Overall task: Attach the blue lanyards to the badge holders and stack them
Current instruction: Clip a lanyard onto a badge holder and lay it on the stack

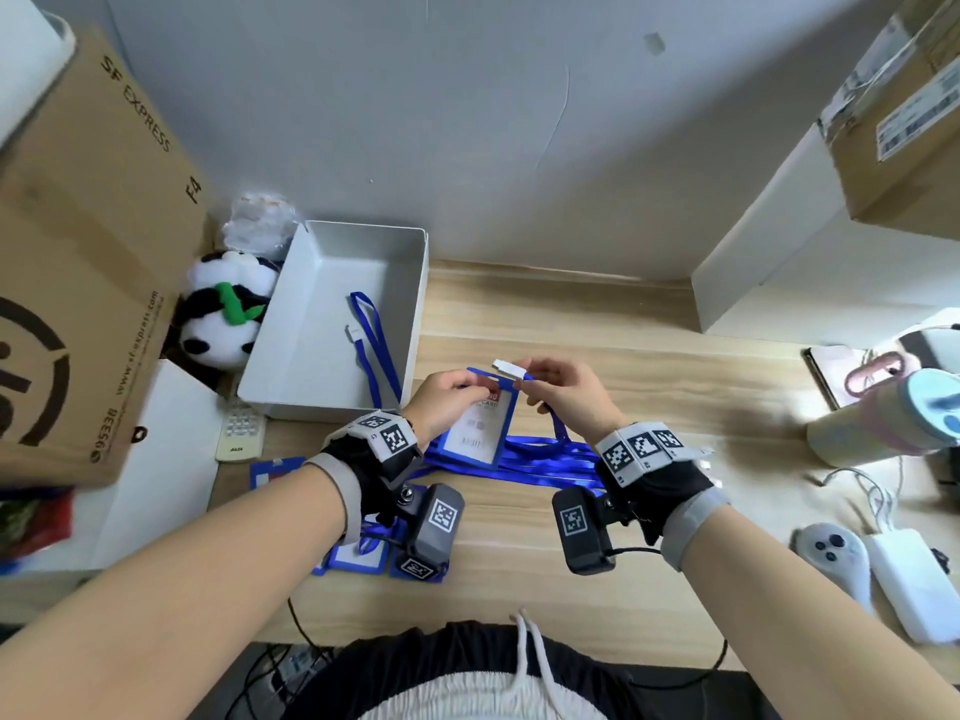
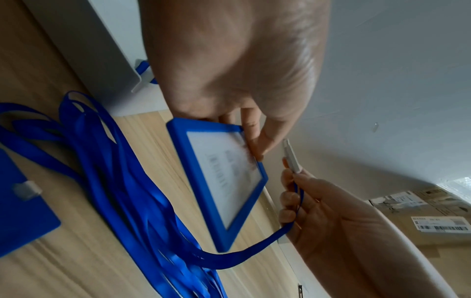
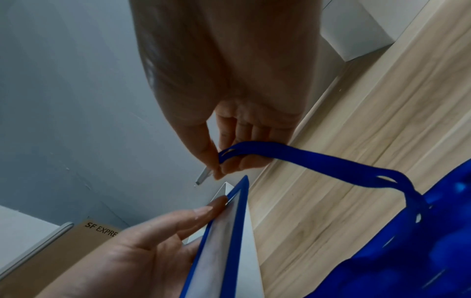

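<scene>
My left hand (image 1: 449, 394) pinches the top edge of a blue-framed badge holder (image 1: 475, 431) and holds it tilted above the table; its white card (image 2: 224, 177) faces the left wrist camera. My right hand (image 1: 558, 389) pinches the end of a blue lanyard (image 3: 305, 156) just behind its white clip (image 1: 506, 367). The clip (image 2: 292, 159) sits a little apart from the holder's top corner. A pile of blue lanyards (image 1: 545, 462) lies under both hands. Other badge holders (image 1: 363, 556) lie near the front edge by my left wrist.
A white tray (image 1: 332, 241) at the back left holds one blue lanyard (image 1: 376, 345). A large cardboard box (image 1: 78, 252), a plush panda (image 1: 223, 314) and a remote (image 1: 240, 433) crowd the left. At the right are a tumbler (image 1: 883, 418), a controller (image 1: 831, 553) and a white charger (image 1: 914, 579).
</scene>
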